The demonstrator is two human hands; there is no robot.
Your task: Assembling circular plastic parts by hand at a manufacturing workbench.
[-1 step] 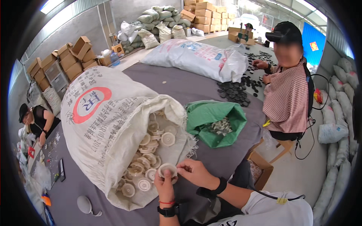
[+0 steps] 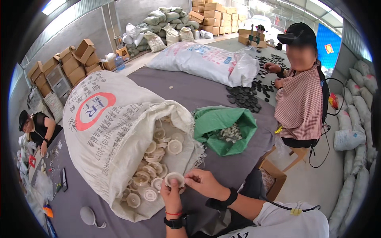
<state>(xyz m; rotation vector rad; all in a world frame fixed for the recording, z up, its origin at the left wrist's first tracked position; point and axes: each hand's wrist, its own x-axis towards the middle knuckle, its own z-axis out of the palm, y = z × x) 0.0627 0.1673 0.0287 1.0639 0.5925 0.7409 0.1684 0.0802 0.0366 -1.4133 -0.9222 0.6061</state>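
My left hand (image 2: 172, 199) grips a cream round plastic part (image 2: 174, 180), shaped like a shallow flanged cup, with the thumb pressed inside it. At the part's right rim, the thumb and fingertips of my right hand (image 2: 205, 184) are pinched together. Whatever lies between those fingertips is too small to make out. Just beyond my left hand, a big white woven sack (image 2: 119, 158) lies on its side, mouth toward me, with many similar cream plastic parts (image 2: 149, 170) spilling inside its opening. A green bag (image 2: 242, 144) of small greyish pieces (image 2: 230, 134) stands open beyond my right hand.
Black round parts (image 2: 244, 99) lie heaped by a filled white sack (image 2: 202, 63) across the grey-covered table (image 2: 147, 85). A person (image 2: 299, 95) sits at the right, another (image 2: 43, 131) at the far left. A phone (image 2: 64, 179) and grey cup-shaped object (image 2: 88, 216) lie left.
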